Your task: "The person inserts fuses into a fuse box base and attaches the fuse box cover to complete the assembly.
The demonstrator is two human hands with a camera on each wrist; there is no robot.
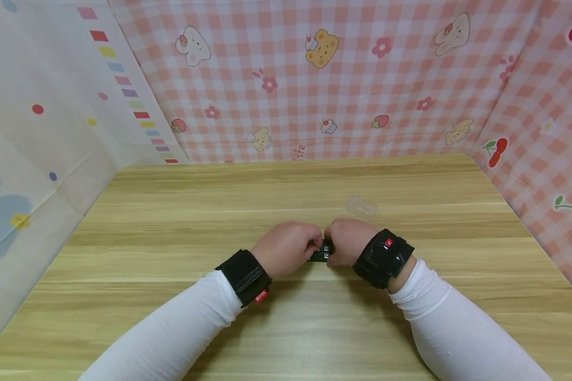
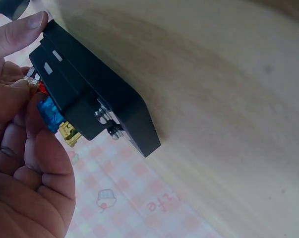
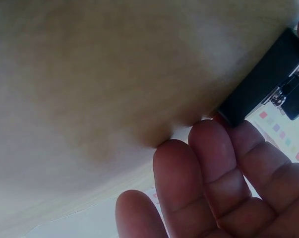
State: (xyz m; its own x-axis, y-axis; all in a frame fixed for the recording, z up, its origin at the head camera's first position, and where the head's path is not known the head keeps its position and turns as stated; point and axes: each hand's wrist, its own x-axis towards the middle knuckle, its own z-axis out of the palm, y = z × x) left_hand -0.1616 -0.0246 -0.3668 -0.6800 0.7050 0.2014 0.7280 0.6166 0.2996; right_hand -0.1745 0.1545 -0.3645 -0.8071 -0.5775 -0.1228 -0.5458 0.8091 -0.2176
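Note:
A black fuse block [image 1: 320, 256] sits on the wooden table between the two hands. The left wrist view shows blue [image 2: 50, 115] and yellow [image 2: 70, 133] blade fuses along its top, and metal screw terminals [image 2: 103, 116] at the near end. My left hand [image 1: 288, 247] pinches a pale, clear blade fuse [image 2: 30, 81] at the block, beside a red fuse [image 2: 42, 88]; its fingers hide much of it. From the right, my right hand [image 1: 349, 241] grips the block's end, fingertips low against its base [image 3: 256, 82] at the tabletop.
A clear plastic cover [image 1: 361, 208] lies on the table [image 1: 171, 222] just beyond the right hand. Patterned cloth [image 1: 286, 79] hangs behind the table and along both sides.

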